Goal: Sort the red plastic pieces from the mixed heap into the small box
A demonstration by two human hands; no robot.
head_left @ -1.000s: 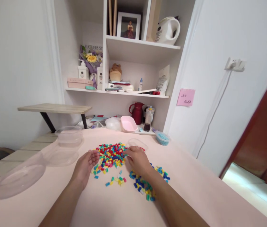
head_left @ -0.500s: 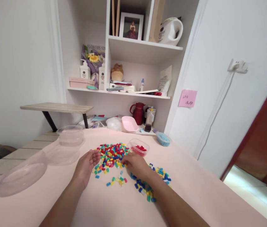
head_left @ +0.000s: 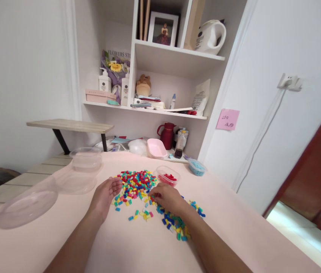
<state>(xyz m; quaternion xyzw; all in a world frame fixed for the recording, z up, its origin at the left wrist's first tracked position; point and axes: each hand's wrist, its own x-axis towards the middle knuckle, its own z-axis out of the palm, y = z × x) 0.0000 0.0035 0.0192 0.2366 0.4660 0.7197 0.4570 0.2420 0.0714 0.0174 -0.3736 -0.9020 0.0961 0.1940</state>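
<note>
A heap of small coloured plastic pieces (head_left: 137, 181) in red, yellow, green, blue and white lies on the pink tabletop (head_left: 115, 246). My left hand (head_left: 107, 191) rests on edge at the heap's left side, fingers stretched out and holding nothing. Over the heap's right edge is my right hand (head_left: 164, 195), its fingers curled down and drawn together; whatever is between the fingertips is too small to make out. A second, mostly blue, green and yellow group of pieces (head_left: 174, 222) lies partly hidden under my right forearm. Just behind that hand stands a clear tub (head_left: 160, 172) holding red pieces (head_left: 168, 178).
Clear plastic containers (head_left: 26, 206) stand along the left side. A tub of light blue pieces (head_left: 197, 167) is at the back right. Behind are a pink tray (head_left: 157, 148), a red jug (head_left: 167, 136) and a bottle (head_left: 180, 144), below white shelves (head_left: 177, 57).
My right hand has drawn slightly right, away from the heap's middle. My left hand stays at the heap's left side. The camera view has shifted a little.
</note>
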